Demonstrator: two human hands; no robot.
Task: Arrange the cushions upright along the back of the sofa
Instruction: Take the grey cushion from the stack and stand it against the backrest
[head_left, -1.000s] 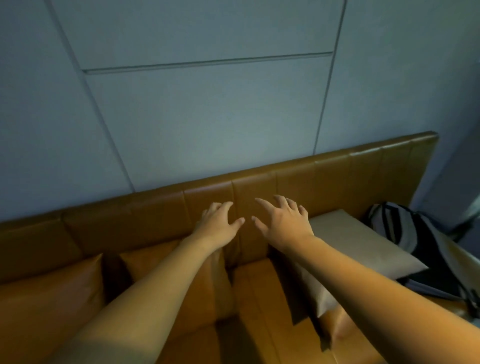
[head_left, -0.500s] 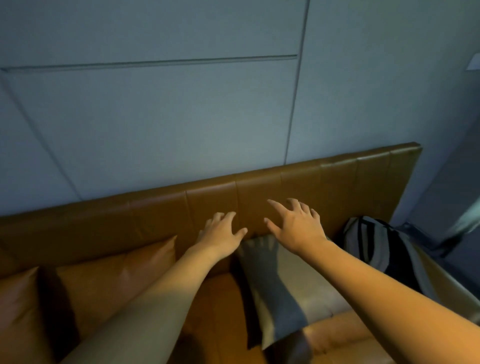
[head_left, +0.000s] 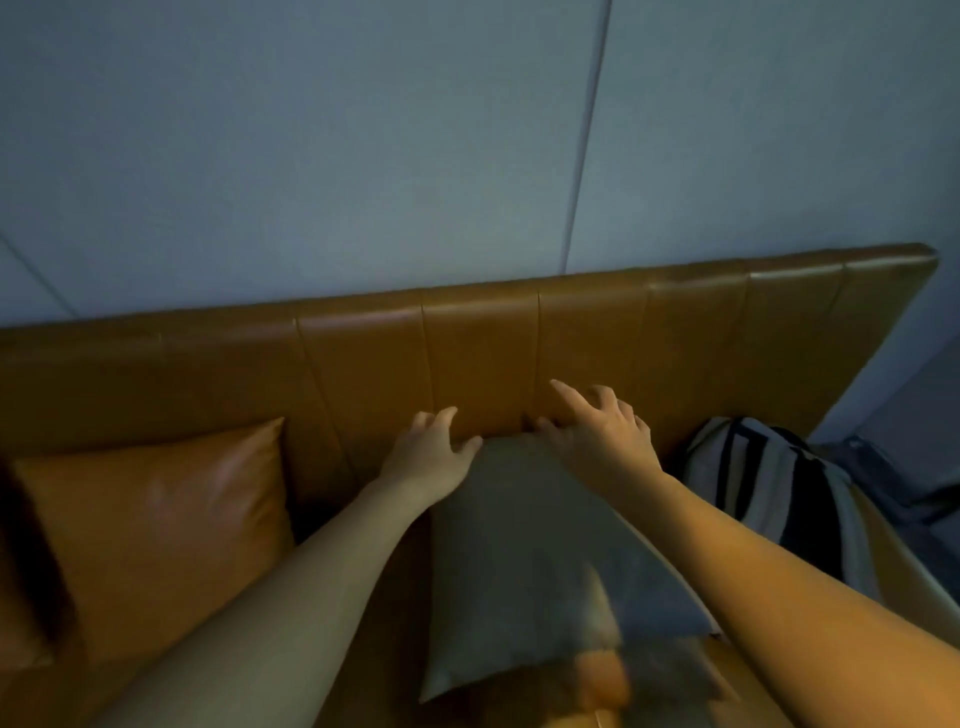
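Observation:
A grey cushion (head_left: 530, 561) lies flat on the brown leather sofa seat, its far end touching the sofa back (head_left: 363, 358). My left hand (head_left: 428, 452) hovers at the cushion's far left corner with fingers spread, holding nothing. My right hand (head_left: 602, 434) is over the cushion's far right corner, fingers apart, thumb near the cushion's top edge. An orange-brown leather cushion (head_left: 156, 525) stands upright against the sofa back at the left. Both forearms cross the lower frame and hide part of the seat.
A black-and-white striped bag (head_left: 769, 499) sits on the sofa's right end, beside the grey cushion. A grey panelled wall (head_left: 363, 156) rises behind the sofa back. Another brown cushion edge (head_left: 21, 597) shows at the far left.
The view has swung right and closer. Both hands have moved over the far end of the grey cushion, which now lies directly under them.

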